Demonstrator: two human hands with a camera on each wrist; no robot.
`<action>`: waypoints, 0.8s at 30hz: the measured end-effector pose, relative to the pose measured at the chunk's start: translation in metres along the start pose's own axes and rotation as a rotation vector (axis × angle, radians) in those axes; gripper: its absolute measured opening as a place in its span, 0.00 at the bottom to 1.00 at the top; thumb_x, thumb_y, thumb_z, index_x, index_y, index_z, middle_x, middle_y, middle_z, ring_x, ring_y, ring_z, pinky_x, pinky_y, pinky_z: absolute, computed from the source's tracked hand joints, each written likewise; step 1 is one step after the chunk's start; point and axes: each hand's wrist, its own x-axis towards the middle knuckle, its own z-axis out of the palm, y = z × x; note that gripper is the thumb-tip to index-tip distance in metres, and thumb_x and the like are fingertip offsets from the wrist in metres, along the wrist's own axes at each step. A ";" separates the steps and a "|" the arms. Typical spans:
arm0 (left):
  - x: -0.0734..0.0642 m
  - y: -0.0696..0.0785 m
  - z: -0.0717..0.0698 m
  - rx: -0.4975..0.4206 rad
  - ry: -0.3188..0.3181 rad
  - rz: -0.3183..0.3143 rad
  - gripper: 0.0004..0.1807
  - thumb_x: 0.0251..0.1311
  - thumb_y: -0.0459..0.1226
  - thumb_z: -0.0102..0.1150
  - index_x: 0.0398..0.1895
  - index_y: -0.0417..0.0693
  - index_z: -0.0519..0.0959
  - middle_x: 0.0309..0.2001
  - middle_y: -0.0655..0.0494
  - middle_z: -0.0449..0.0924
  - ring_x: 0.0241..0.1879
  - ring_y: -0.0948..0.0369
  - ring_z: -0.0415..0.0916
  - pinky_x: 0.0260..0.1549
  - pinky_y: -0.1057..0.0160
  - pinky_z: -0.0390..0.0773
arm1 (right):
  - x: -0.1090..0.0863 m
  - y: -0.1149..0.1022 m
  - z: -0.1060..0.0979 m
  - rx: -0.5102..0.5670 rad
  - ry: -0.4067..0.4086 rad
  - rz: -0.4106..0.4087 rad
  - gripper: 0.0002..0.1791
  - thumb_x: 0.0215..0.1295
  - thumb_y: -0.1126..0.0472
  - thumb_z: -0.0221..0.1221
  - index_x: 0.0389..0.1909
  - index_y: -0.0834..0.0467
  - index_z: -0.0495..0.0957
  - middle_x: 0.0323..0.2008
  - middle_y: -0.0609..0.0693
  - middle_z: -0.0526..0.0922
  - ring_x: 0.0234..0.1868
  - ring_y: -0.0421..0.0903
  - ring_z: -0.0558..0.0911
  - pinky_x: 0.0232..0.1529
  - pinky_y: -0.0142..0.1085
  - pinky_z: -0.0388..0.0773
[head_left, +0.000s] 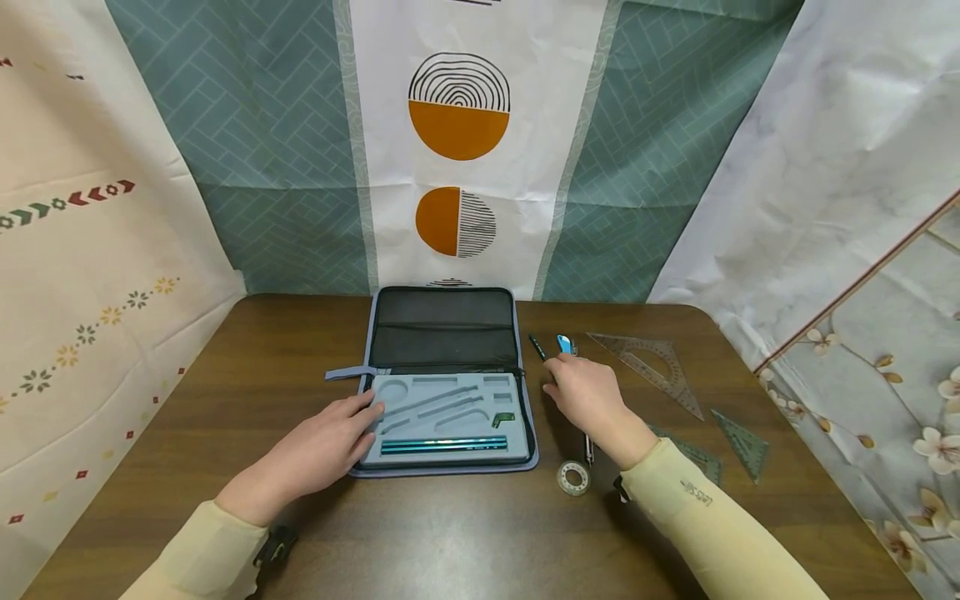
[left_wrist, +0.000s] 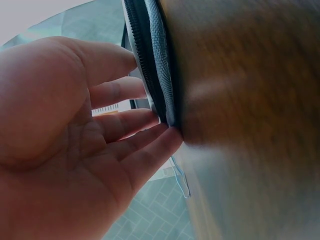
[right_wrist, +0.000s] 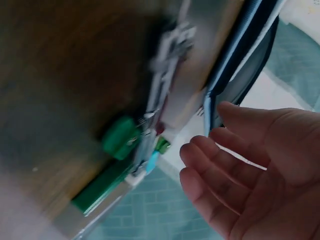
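An open zippered case (head_left: pixel 531 421) lies on the table, with a light-blue moulded tray (head_left: pixel 450 385) in its near half. Dark teal pencils (head_left: pixel 442 445) and a small green piece (head_left: pixel 503 420) sit in the tray's slots. My left hand (head_left: pixel 318 446) rests its fingertips along the case's left side, fingers extended. To the right of the case, my right hand (head_left: pixel 588 396) hovers over loose items, its fingers loosely bent around nothing. Near it are a short dark stick (head_left: pixel 537 347), a blue-and-white item (head_left: pixel 564 343), a silver compass (right_wrist: pixel 160 80) and a green block (right_wrist: pixel 121 137).
A tape roll (head_left: pixel 562 478) lies right of the case. Farther right are a clear set square (head_left: pixel 680 382), a green-tinted one (head_left: pixel 707 463) partly behind the right forearm, and a small triangle (head_left: pixel 742 447). Patterned cloths (head_left: pixel 277 233) hang behind the wooden table (head_left: pixel 247 367).
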 end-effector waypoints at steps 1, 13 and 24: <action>0.000 0.000 0.000 -0.001 -0.001 0.001 0.24 0.77 0.36 0.67 0.71 0.35 0.81 0.74 0.31 0.75 0.69 0.35 0.77 0.62 0.36 0.82 | 0.001 0.002 0.001 -0.006 -0.009 0.016 0.14 0.67 0.59 0.78 0.48 0.59 0.89 0.40 0.52 0.89 0.38 0.56 0.90 0.30 0.52 0.86; 0.000 0.000 0.002 0.001 0.016 0.008 0.23 0.77 0.35 0.67 0.70 0.34 0.81 0.73 0.31 0.75 0.68 0.35 0.78 0.61 0.36 0.82 | 0.008 0.015 0.008 -0.044 -0.052 0.079 0.14 0.66 0.57 0.79 0.29 0.54 0.83 0.27 0.50 0.85 0.30 0.53 0.88 0.25 0.49 0.82; 0.000 0.000 0.001 -0.013 0.003 0.002 0.23 0.77 0.35 0.67 0.70 0.35 0.81 0.74 0.31 0.75 0.69 0.35 0.77 0.61 0.37 0.82 | 0.013 0.021 0.013 -0.095 -0.095 0.108 0.21 0.69 0.54 0.77 0.21 0.53 0.77 0.20 0.47 0.78 0.23 0.50 0.83 0.23 0.47 0.79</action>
